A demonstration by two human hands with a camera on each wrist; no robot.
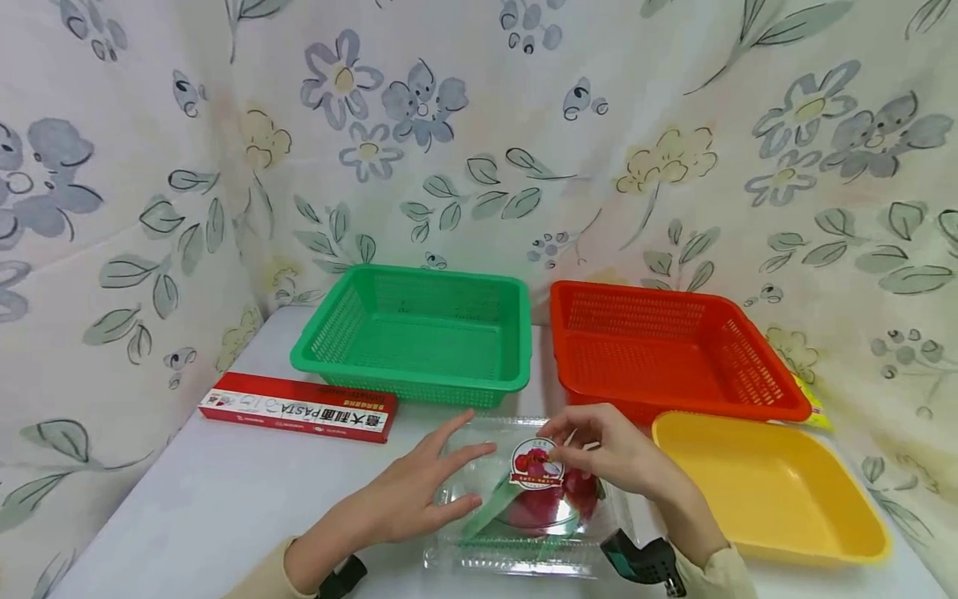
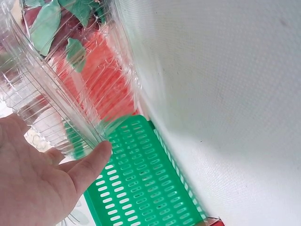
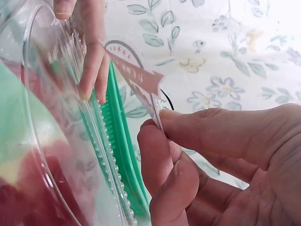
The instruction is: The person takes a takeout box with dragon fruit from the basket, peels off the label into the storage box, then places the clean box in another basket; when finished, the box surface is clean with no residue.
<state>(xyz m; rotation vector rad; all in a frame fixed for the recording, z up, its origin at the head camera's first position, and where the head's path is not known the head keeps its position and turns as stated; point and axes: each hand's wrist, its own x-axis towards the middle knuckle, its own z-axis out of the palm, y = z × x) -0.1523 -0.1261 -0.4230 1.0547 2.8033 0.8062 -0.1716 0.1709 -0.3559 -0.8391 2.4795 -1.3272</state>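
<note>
A clear plastic box (image 1: 516, 566) lies on the table in front of me, with red, rounded contents (image 1: 527, 509) and green leaf shapes showing through it. My right hand (image 1: 617, 453) pinches the edge of a round red-and-white sticker (image 1: 536, 467) between thumb and finger. Seen in the right wrist view, the sticker (image 3: 141, 77) stands away from the lid and is bent at its edge. My left hand (image 1: 419, 491) has its fingers spread over the box's left side. Its fingertips lie at the ridged edge of the box (image 2: 70, 101) in the left wrist view.
Behind the box stand a green basket (image 1: 441, 391) and a red basket (image 1: 674, 403). A yellow tray (image 1: 778, 491) sits at the right, near my right forearm. A red pasta box (image 1: 299, 408) lies at the left. Floral cloth hangs behind the white table (image 1: 224, 499).
</note>
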